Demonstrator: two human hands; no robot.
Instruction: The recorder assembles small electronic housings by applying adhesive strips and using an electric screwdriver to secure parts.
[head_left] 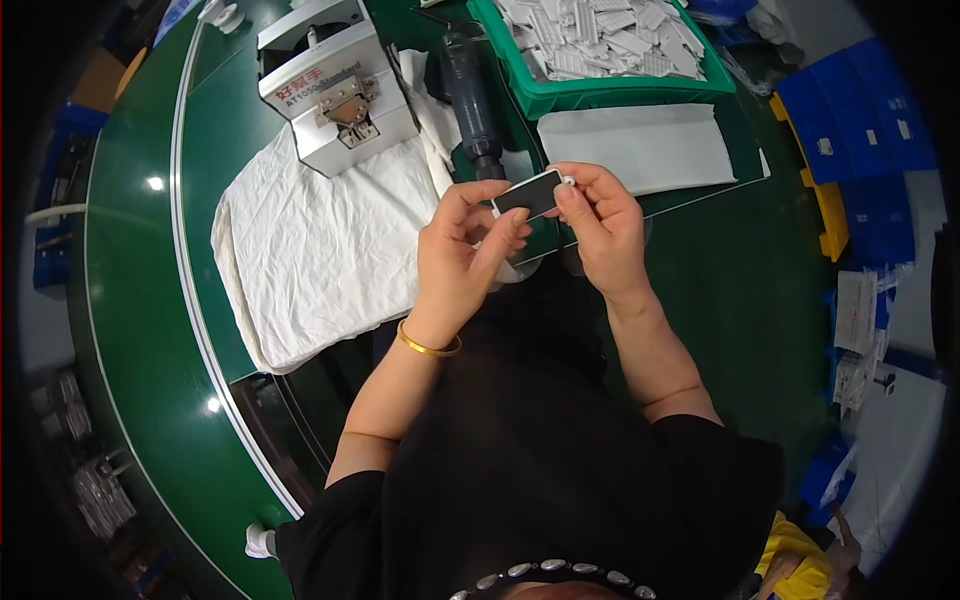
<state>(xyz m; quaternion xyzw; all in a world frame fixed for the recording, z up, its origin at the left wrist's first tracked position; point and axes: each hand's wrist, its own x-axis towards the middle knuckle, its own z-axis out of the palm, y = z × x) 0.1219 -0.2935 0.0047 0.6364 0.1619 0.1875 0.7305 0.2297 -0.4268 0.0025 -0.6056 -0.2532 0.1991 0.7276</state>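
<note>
Nearest in, a gold-coloured bangle rings the left wrist, and just beyond it both hands are up and busy on one thing. It's a small black-and-white rectangular piece, held in the air between them, tilted, right end a touch farther off. The left hand pinches the left end, thumb on the dark face; the right hand pinches the right end, beside a small white tab. Gripping only the ends likely keeps that face open to view and the piece steady.

To the left, a rumpled white cloth spreads out, perhaps as padding. Farther on, a dark barrel-shaped tool points its narrow end toward the hands, handy for reaching, I'd say. Right of it lies a white sheet. Far left, a silver machine sits by the cloth's far edge; far right, a green tray keeps a heap of white pieces corralled within reach.
</note>
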